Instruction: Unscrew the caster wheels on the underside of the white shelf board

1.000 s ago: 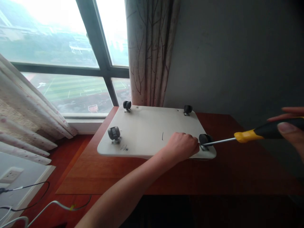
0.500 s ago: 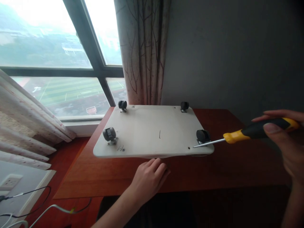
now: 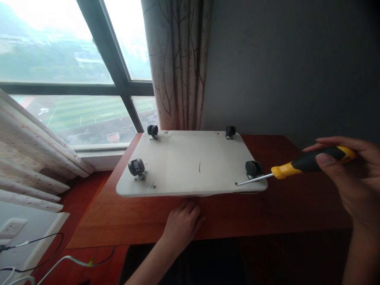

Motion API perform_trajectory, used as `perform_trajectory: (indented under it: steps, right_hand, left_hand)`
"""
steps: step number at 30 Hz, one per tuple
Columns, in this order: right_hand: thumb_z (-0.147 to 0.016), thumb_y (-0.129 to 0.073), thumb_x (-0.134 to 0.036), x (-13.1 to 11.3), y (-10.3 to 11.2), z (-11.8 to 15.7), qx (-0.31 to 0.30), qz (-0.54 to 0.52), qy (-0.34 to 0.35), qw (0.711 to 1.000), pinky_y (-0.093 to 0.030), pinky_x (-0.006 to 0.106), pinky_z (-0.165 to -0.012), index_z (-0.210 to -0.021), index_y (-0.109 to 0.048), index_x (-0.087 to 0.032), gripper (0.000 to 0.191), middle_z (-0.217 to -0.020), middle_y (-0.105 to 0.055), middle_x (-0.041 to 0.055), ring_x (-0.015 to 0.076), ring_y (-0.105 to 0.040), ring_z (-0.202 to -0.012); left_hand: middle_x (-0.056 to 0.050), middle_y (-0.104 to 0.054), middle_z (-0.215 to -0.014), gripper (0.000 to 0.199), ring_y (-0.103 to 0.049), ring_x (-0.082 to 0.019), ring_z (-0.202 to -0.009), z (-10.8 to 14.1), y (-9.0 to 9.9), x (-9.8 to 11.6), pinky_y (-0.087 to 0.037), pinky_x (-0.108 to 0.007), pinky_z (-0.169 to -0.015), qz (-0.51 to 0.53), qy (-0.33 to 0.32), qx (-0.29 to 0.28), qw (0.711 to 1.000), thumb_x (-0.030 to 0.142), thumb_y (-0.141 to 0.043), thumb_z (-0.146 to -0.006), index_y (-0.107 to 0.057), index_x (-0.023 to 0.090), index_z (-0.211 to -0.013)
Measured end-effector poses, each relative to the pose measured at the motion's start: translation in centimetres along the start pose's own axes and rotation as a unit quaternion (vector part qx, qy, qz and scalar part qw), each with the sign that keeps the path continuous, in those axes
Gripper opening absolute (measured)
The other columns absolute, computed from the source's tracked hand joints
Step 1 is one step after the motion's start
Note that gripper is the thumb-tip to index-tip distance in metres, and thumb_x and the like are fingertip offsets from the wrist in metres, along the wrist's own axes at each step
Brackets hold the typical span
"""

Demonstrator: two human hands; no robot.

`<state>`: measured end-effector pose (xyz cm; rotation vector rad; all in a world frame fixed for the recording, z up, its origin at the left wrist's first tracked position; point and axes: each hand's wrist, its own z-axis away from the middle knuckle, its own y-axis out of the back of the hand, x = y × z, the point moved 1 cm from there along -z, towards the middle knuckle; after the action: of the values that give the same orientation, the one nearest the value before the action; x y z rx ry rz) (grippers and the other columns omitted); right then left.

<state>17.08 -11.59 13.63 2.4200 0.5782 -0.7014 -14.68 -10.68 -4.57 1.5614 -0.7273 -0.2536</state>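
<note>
Right hand [image 3: 354, 180] grips the screwdriver [image 3: 285, 171], tip [image 3: 239, 184] shifted from caster [image 3: 253, 168] to hole [image 3: 236, 183]; white board [image 3: 184, 156] lies beyond withdrawn left hand [image 3: 181, 224], curled, contents hidden.

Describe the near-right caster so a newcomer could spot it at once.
Find the brown table, then the white board on it, bearing four dark casters. Go to the board's corner closest to the right hand: the near-right caster is there. Unlike the others, it has the screwdriver crossing in front of its base.
</note>
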Motion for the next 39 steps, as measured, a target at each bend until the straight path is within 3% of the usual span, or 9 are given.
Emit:
perform_trajectory:
  steps: [3, 12, 26, 32, 39]
  right_hand:
    - [-0.078, -0.078, -0.042, -0.1, 0.0, 0.0, 0.009, -0.045, -0.025, 0.999, -0.056, 0.049, -0.089, -0.104, -0.075, -0.03, 0.029, -0.094, -0.075, 0.0063, 0.0305, -0.071, -0.089]
    - [-0.078, -0.079, -0.04, -0.5, -0.1, 0.1, 0.005, -0.053, -0.028, 0.998, -0.056, 0.049, -0.089, -0.104, -0.076, -0.03, 0.028, -0.096, -0.075, 0.0057, 0.0308, -0.071, -0.091]
    - [-0.082, -0.077, -0.041, -0.8, -1.3, -0.7, -0.023, -0.016, -0.004, 1.0, -0.057, 0.044, -0.086, -0.112, -0.075, -0.037, 0.03, -0.099, -0.076, 0.0009, 0.0268, -0.071, -0.092]
    - [-0.085, -0.074, -0.04, 0.1, -4.3, -3.3, -0.011, -0.009, 0.08, 0.997, -0.057, 0.038, -0.08, -0.113, -0.072, -0.032, 0.029, -0.097, -0.075, 0.0024, 0.0235, -0.071, -0.087]
    - [-0.09, -0.06, -0.045, 4.1, -11.0, -9.6, 0.023, 0.073, 0.144, 0.987, -0.053, 0.034, -0.068, -0.107, -0.064, -0.023, 0.028, -0.092, -0.07, 0.0054, 0.0206, -0.066, -0.074]
  left_hand:
    - [-0.006, -0.069, -0.088, 0.012, -0.067, -0.023, -0.084, 0.0, 0.1, 0.0, -0.047, -0.029, -0.063, 0.001, 0.007, -0.008, 1.0, 0.023, -0.062, -0.095, -0.064, 0.019, -0.084]
    - [-0.005, -0.069, -0.091, 0.009, -0.067, -0.022, -0.084, 0.7, 0.6, -0.3, -0.048, -0.03, -0.065, 0.027, 0.015, 0.007, 0.999, 0.023, -0.062, -0.095, -0.064, 0.02, -0.086]
    - [-0.006, -0.073, -0.096, 0.014, -0.071, -0.022, -0.082, 3.3, 1.5, -4.1, -0.054, -0.032, -0.069, 0.083, 0.03, 0.119, 0.989, 0.029, -0.053, -0.1, -0.065, 0.02, -0.102]
    - [-0.005, -0.074, -0.09, 0.014, -0.072, -0.019, -0.075, 3.0, 1.4, -5.2, -0.052, -0.028, -0.064, 0.123, 0.029, 0.143, 0.982, 0.027, -0.054, -0.1, -0.066, 0.02, -0.101]
    - [-0.003, -0.074, -0.083, 0.011, -0.07, -0.014, -0.069, 1.1, 1.6, -5.2, -0.05, -0.02, -0.06, 0.213, -0.01, 0.176, 0.961, 0.019, -0.057, -0.098, -0.066, 0.019, -0.102]
